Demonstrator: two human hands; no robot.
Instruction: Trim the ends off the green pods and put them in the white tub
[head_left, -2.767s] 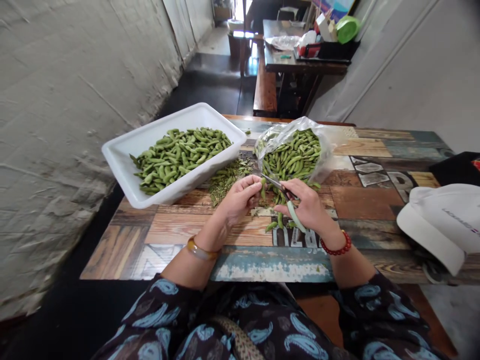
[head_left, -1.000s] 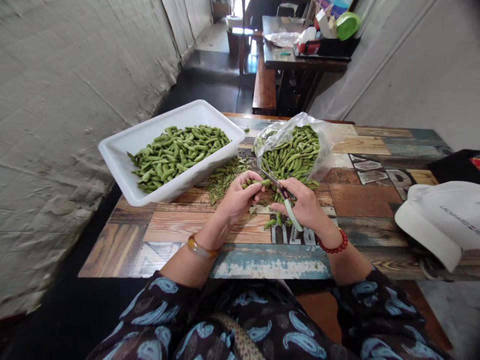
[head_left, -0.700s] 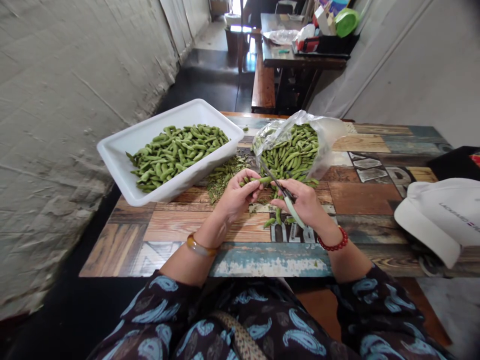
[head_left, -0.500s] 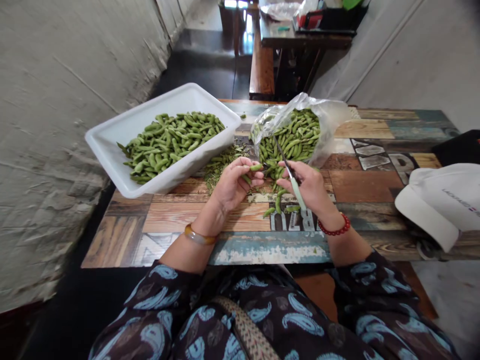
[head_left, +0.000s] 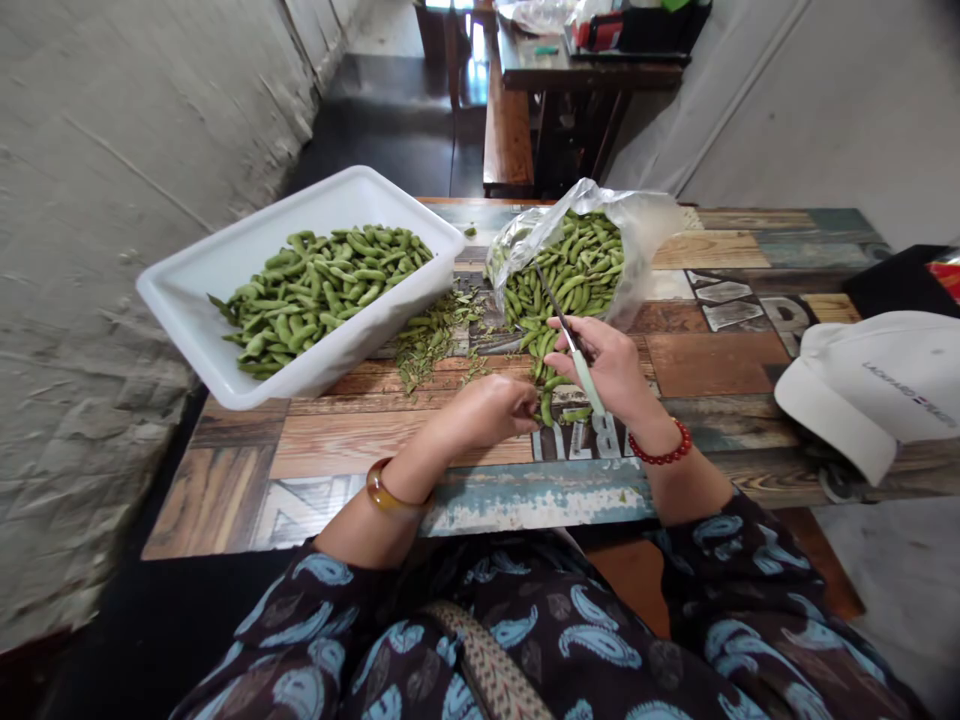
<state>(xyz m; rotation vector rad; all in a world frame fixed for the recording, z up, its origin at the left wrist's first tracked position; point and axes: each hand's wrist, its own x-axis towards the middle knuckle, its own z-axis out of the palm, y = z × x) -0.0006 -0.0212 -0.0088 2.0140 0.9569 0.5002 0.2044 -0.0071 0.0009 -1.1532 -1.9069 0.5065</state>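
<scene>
The white tub point(head_left: 330, 375) of soybean pods point(head_left: 322, 290) stands on the desk point(head_left: 315, 440). Right of the tub, the left hand point(head_left: 491, 410) has curled fingers at loose pods, their grip unclear; farther right, the right hand's point(head_left: 611, 370) fingers hold scissors point(head_left: 586, 380).

Tub point(head_left: 390, 315) smooth wht plastic; bag point(head_left: 646, 248) glossy clr plastic; scissor blades point(head_left: 557, 308) metal; wall point(head_left: 97, 250) rough, matt

Left hand point(head_left: 501, 410) low, fingers curled; right hand point(head_left: 609, 368) gripping, forearms angled inward.
</scene>
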